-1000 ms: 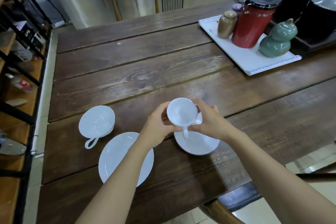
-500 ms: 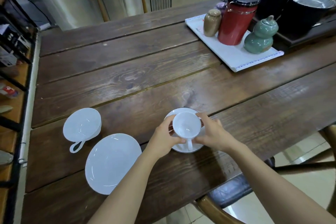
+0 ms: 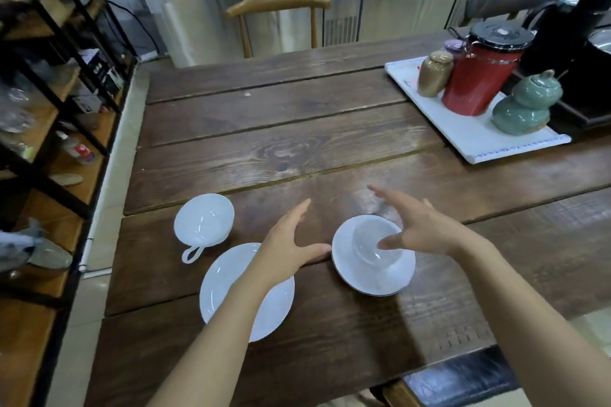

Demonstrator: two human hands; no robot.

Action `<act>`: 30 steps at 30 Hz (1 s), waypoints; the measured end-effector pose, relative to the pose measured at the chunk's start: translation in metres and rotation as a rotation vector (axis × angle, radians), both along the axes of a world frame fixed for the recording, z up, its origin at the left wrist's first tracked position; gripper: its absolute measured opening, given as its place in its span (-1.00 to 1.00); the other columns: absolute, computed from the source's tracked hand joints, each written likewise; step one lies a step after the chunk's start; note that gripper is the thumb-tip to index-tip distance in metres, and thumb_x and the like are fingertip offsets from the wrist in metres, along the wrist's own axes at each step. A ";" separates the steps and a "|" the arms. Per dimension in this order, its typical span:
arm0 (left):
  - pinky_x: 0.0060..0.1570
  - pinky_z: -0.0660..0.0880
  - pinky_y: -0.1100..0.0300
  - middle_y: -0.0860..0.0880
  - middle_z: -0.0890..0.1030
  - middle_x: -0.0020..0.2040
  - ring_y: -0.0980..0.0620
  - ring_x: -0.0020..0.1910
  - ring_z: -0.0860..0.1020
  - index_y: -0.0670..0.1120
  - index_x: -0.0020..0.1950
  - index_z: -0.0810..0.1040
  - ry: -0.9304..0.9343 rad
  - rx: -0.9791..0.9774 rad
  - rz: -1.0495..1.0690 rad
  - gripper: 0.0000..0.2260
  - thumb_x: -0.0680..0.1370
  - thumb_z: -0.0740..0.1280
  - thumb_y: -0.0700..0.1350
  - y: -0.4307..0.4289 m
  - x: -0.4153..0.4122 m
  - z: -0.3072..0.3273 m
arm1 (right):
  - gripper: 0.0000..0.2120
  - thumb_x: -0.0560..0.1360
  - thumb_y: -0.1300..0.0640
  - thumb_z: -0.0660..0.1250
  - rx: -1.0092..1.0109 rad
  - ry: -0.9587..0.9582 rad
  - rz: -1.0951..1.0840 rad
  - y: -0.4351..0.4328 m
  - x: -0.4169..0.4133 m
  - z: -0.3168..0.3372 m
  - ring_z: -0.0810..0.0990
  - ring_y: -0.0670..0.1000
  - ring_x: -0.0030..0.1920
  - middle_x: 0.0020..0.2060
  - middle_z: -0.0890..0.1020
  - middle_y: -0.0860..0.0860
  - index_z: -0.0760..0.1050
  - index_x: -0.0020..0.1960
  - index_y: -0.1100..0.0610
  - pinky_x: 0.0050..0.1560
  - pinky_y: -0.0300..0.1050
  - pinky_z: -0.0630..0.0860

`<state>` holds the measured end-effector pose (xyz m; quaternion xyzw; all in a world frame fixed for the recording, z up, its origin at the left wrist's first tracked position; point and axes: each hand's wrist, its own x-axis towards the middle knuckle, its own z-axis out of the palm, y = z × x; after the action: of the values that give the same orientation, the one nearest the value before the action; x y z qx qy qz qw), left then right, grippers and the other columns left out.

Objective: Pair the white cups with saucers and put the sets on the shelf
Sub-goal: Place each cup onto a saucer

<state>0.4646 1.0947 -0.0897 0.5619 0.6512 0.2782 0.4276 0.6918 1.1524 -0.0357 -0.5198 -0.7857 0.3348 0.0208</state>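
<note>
Your round white china cup (image 3: 375, 243) sits upright, mouth up, on its white saucer (image 3: 373, 277) near the table (image 3: 297, 149) edge; its handle looks hidden. Your right hand (image 3: 420, 228) hovers over it, grip spread wide, holding nothing. Your left hand (image 3: 291, 241) is spread too, thumb beside the saucer. The other white cup (image 3: 204, 220), handle toward you, and the bare white saucer (image 3: 228, 281) lie to the left.

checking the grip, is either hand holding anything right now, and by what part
Nothing is held. The left hand and right hand are both open, fingers spread; the cup sits on its saucer.
</note>
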 end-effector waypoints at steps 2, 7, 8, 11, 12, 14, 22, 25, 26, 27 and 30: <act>0.42 0.27 -0.03 0.08 0.24 0.52 0.04 0.48 0.25 0.20 0.49 0.14 0.003 0.007 0.062 -0.25 0.41 0.46 0.02 -0.007 -0.026 0.007 | -0.12 0.37 0.03 0.45 0.022 0.041 0.055 0.006 -0.030 0.000 0.24 0.01 0.45 0.47 0.26 -0.05 -0.01 0.51 -0.11 0.47 0.17 0.03; 0.35 0.28 0.07 0.10 0.25 0.51 0.04 0.48 0.24 0.16 0.49 0.16 0.014 0.028 0.208 -0.29 0.43 0.45 -0.01 -0.021 -0.089 0.015 | -0.04 0.31 -0.04 0.50 -0.040 0.160 0.102 0.015 -0.107 -0.024 0.25 0.03 0.45 0.46 0.28 -0.02 -0.03 0.51 -0.11 0.44 0.25 0.14; 0.35 0.29 0.06 0.10 0.26 0.50 0.03 0.47 0.25 0.15 0.49 0.18 0.026 0.026 0.245 -0.29 0.43 0.46 -0.02 -0.023 -0.104 0.014 | -0.03 0.29 -0.05 0.50 -0.050 0.172 0.111 0.016 -0.124 -0.030 0.26 0.02 0.45 0.46 0.28 -0.04 -0.03 0.51 -0.11 0.43 0.26 0.15; 0.31 0.37 0.10 0.07 0.31 0.48 0.04 0.43 0.29 0.10 0.49 0.22 0.021 0.037 0.340 -0.28 0.41 0.48 -0.04 -0.027 -0.143 0.006 | -0.04 0.30 -0.07 0.48 -0.080 0.138 0.142 0.016 -0.165 -0.043 0.21 -0.02 0.47 0.50 0.22 -0.10 -0.04 0.51 -0.09 0.45 0.23 0.13; 0.26 0.39 0.17 0.07 0.30 0.48 0.04 0.43 0.29 0.10 0.49 0.21 0.019 0.027 0.352 -0.28 0.41 0.48 -0.05 -0.027 -0.154 0.003 | -0.04 0.31 -0.07 0.47 -0.086 0.122 0.157 0.016 -0.178 -0.048 0.18 -0.03 0.49 0.51 0.19 -0.10 -0.06 0.52 -0.08 0.46 0.21 0.11; 0.29 0.38 0.14 0.07 0.28 0.49 0.03 0.45 0.26 0.09 0.50 0.19 0.001 -0.006 0.362 -0.26 0.40 0.48 -0.06 -0.027 -0.171 -0.005 | -0.03 0.33 -0.06 0.46 -0.095 0.087 0.180 0.017 -0.201 -0.054 0.15 -0.02 0.50 0.52 0.17 -0.07 -0.07 0.53 -0.03 0.47 0.18 0.10; 0.27 0.39 0.19 0.06 0.40 0.40 0.07 0.37 0.38 0.10 0.45 0.26 -0.184 -0.108 0.327 -0.27 0.37 0.51 -0.17 -0.018 -0.201 -0.036 | -0.18 0.26 0.06 0.48 -0.126 0.156 0.165 0.013 -0.248 -0.075 0.40 -0.10 0.20 0.08 0.36 -0.49 0.06 0.28 -0.37 0.34 0.20 0.30; 0.11 0.47 0.32 0.14 0.51 0.23 0.08 0.27 0.49 0.18 0.32 0.34 -0.242 -0.092 0.297 -0.35 0.37 0.50 -0.25 -0.018 -0.203 -0.037 | -0.18 0.26 0.09 0.50 -0.133 0.224 0.136 0.009 -0.251 -0.074 0.42 -0.12 0.18 0.03 0.27 -0.63 0.06 0.15 -0.51 0.31 0.18 0.35; 0.11 0.48 0.32 0.16 0.52 0.21 0.09 0.26 0.50 0.20 0.30 0.35 -0.250 -0.084 0.295 -0.36 0.36 0.50 -0.26 -0.018 -0.202 -0.036 | -0.18 0.25 0.08 0.51 -0.131 0.249 0.131 0.007 -0.252 -0.073 0.42 -0.11 0.20 0.05 0.26 -0.64 0.07 0.16 -0.50 0.30 0.19 0.36; 0.12 0.49 0.30 0.17 0.53 0.20 0.09 0.25 0.50 0.22 0.27 0.36 -0.254 -0.072 0.295 -0.37 0.36 0.51 -0.26 -0.019 -0.202 -0.034 | -0.19 0.24 0.08 0.51 -0.126 0.270 0.123 0.005 -0.251 -0.072 0.42 -0.10 0.22 0.08 0.26 -0.61 0.09 0.20 -0.45 0.30 0.20 0.37; 0.22 0.49 0.12 0.13 0.54 0.21 0.06 0.26 0.50 0.31 0.20 0.38 -0.250 -0.020 0.301 -0.37 0.35 0.51 -0.26 -0.022 -0.196 -0.026 | -0.20 0.26 0.08 0.52 -0.108 0.344 0.101 0.000 -0.245 -0.068 0.39 -0.08 0.27 0.20 0.31 -0.35 0.08 0.20 -0.42 0.28 0.17 0.41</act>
<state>0.2691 1.0729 -0.1158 0.4151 0.6724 0.4001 0.4642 0.4464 1.1520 -0.1033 -0.4152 -0.7765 0.4609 0.1102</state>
